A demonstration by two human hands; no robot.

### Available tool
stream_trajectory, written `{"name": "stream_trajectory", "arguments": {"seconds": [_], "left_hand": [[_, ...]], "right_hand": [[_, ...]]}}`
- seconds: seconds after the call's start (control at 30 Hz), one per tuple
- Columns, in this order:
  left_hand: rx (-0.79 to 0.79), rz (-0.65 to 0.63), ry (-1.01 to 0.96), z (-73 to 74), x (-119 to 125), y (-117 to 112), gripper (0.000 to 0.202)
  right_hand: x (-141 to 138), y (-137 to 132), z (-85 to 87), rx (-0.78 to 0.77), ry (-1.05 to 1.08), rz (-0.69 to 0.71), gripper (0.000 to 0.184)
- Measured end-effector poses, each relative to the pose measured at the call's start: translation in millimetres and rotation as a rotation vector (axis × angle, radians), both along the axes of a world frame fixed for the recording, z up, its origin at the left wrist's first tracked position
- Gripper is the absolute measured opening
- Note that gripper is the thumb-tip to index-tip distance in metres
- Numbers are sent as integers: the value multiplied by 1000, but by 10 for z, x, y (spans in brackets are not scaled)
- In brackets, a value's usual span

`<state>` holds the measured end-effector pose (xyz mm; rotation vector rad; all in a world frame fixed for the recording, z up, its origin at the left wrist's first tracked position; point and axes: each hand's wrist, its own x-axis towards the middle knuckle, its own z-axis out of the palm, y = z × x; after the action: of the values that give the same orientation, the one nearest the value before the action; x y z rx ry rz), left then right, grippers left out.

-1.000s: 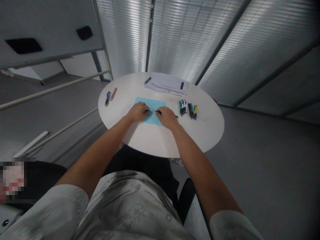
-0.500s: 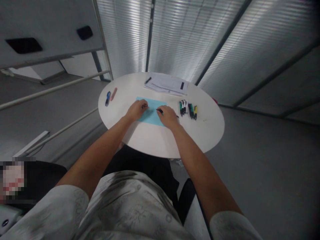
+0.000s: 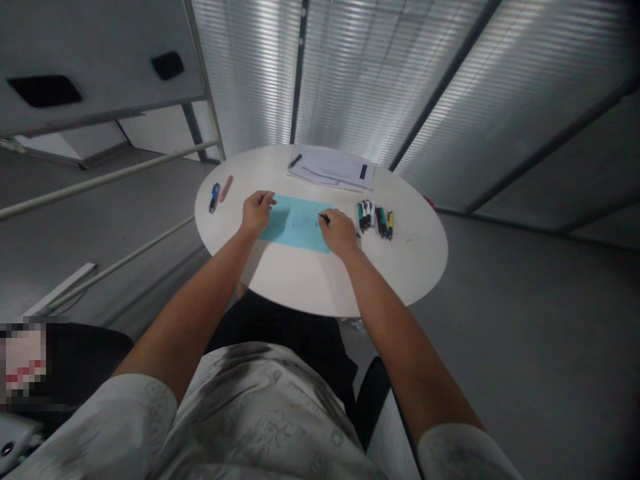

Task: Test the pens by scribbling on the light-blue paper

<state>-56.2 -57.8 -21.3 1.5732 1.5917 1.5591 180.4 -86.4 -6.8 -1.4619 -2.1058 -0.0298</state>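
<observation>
A light blue sheet of paper (image 3: 295, 230) with faint dark marks in its middle lies on the round white table (image 3: 300, 283). My right hand (image 3: 339, 232) rests over the paper's right part. Its fingers are closed around a dark pen (image 3: 325, 218), whose tip points left over the sheet. At the sheet's upper left edge is my left hand (image 3: 257, 212). Its thumb and fingers are bent together around a small dark thing, too small to make out.
Several markers (image 3: 367, 215) with green, black and white parts lie to the right, beside a yellow marker (image 3: 391, 225). White papers (image 3: 330, 167) lie at the back. A blue pen (image 3: 215, 198) and a pinkish strip (image 3: 227, 189) are at the left. Blinds stand behind the table.
My left hand has moved left, from the middle of the blue paper to its left edge, away from the pen. My right hand has shifted slightly right with the pen.
</observation>
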Motion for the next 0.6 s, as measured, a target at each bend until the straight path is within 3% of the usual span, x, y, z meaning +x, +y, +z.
{"name": "stream_trajectory", "arguments": {"seconds": [0.17,0.4,0.6], "left_hand": [[-1,-5,112,-19,-3,-17,25],[37,-226,595,-12,87,-97,24],[26,-210,837,9,149,-181,28]], "right_hand": [[13,14,-14,-8,-6,-2,25],[-10,3,-33,-42,-135,13,21],[-17,8,-3,-85,-151,73,23]]}}
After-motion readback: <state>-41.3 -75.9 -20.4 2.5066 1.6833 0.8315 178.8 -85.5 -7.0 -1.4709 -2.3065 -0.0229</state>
